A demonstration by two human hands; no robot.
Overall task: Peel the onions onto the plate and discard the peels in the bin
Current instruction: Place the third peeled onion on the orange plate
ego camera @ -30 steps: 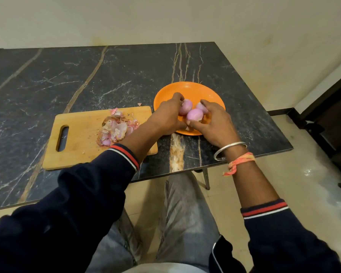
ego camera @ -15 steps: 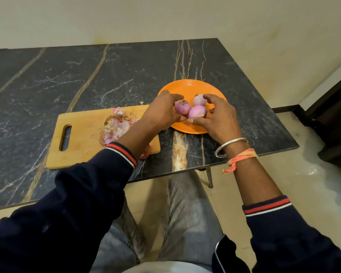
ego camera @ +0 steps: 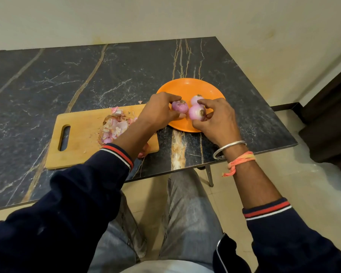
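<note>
I see the first onion, round, smooth and purple-pink with a dry brown root tuft, pinched in the left hand over the near half of the plate. The right hand curls its fingers round the second onion, just beside the first. A paler third onion lies on the glossy, round orange plate behind them. Further left, papery pink peels heap on the slotted wooden cutting board, which lies on the dark, gold-veined marble desk.
</note>
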